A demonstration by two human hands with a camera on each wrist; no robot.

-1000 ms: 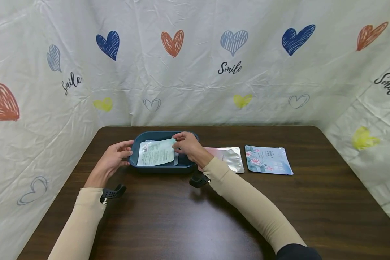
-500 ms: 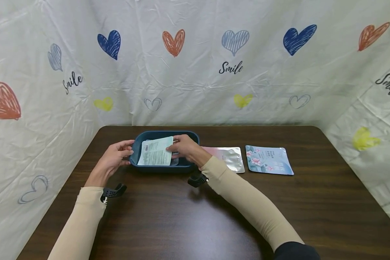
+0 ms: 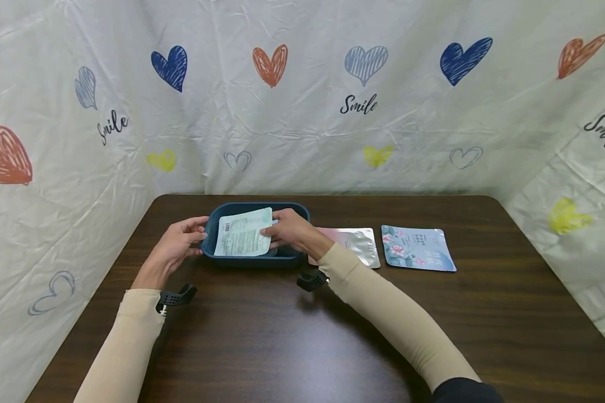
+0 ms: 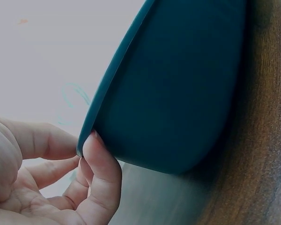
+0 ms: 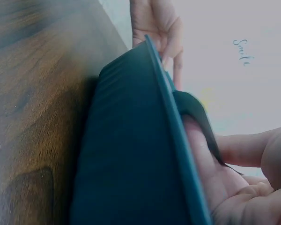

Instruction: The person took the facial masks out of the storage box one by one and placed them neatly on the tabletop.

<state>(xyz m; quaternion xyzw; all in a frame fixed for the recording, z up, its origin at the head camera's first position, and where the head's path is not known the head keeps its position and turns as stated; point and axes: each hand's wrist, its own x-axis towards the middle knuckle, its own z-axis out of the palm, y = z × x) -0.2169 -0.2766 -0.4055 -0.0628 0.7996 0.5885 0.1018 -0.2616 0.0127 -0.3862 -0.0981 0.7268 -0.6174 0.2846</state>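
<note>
A dark blue basin [image 3: 254,262] stands at the left back of the table. My left hand [image 3: 181,240] pinches its left rim between thumb and finger, as the left wrist view shows close up. Inside the basin my right hand [image 3: 292,229] pinches the right edge of a pale green sheet mask packet [image 3: 242,235], printed side up. In the right wrist view this packet [image 5: 196,110] bends, with the thumb on one face and fingers on the other. It hides most of what lies beneath it in the basin.
Right of the basin lies a pink and silver packet [image 3: 360,246], partly covered by my right forearm. Farther right is a light blue packet [image 3: 418,248] with flowers. A white curtain [image 3: 302,129] with hearts hangs behind the brown table [image 3: 262,336].
My right hand first shifts left and lower along the pale green packet, then slightly back right, and the packet's right edge moves with it. My left hand stays on the basin rim.
</note>
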